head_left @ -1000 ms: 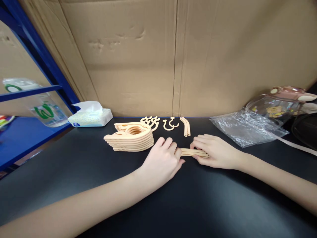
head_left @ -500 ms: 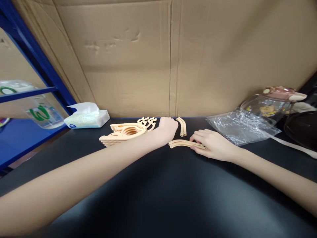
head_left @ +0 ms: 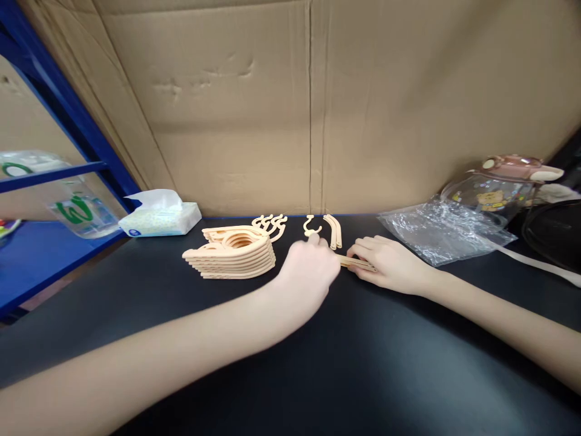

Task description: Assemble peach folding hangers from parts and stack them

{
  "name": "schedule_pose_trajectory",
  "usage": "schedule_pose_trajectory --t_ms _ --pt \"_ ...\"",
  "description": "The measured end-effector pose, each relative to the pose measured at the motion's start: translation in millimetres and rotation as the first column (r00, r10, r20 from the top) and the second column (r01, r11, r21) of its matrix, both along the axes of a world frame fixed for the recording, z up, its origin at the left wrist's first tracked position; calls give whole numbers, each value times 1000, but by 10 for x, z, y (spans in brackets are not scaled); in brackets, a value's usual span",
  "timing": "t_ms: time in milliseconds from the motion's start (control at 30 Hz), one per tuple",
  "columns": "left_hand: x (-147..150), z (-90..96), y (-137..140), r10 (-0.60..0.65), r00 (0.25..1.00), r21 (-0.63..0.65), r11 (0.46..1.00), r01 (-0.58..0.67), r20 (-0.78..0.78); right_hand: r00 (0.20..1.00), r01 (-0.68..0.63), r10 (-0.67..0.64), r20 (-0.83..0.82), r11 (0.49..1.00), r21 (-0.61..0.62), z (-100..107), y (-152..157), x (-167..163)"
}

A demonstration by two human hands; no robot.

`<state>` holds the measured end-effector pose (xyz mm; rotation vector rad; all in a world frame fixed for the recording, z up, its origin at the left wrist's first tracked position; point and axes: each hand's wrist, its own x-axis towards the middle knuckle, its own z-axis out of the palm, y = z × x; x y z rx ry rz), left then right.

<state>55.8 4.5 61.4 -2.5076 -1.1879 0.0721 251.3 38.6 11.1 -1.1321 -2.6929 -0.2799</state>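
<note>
My right hand (head_left: 384, 260) pinches the right end of a few slim, curved beige hanger arms (head_left: 356, 262) lying sideways on the black tabletop. My left hand (head_left: 311, 269) is closed at their left end and hides it; what its fingers hold, if anything, is out of sight. Just beyond its knuckles shows a beige hanger hook (head_left: 311, 226). More curved strips (head_left: 334, 231) lie behind, between the two hands. To the left is a neat stack of beige folding clothes hanger parts (head_left: 236, 260), with several loose hooks (head_left: 271, 224) behind it.
A tissue pack (head_left: 161, 218) stands at the back left, near a blue metal frame (head_left: 97, 166) and a clear jug (head_left: 79, 212). At the right lie a crumpled clear plastic bag (head_left: 426, 233) and a transparent bottle with a strap (head_left: 494, 197). Cardboard (head_left: 236, 121) walls the back.
My left hand has come back toward me from the rear of the table to the curved hanger arms, uncovering the hook and the stack's right side. My right hand stays put.
</note>
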Motion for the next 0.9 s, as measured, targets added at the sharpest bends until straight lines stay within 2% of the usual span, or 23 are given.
schedule_pose_trajectory --t_ms 67,167,267,533,767,900 --pt "-82 -92 -161 -87 996 51 995 86 23 1000 1 -1 2 1000 5 -7 6 0" --pt "-202 -268 -322 -264 962 193 950 246 74 1000 0 0 9 1000 16 -6 9 -2" --pt "-302 -398 -390 -355 926 221 921 322 131 1000 -8 7 24 999 35 -1 6 -11" --pt "-442 -432 -375 -403 886 216 909 358 229 1000 -14 13 25 999 42 -17 16 -24" --pt "-472 -527 -320 -387 847 111 921 373 364 999 -12 9 40 998 66 -15 15 -31" --pt "-506 -522 -285 -381 837 104 923 371 392 1000 -6 6 26 1000 24 -2 12 -33"
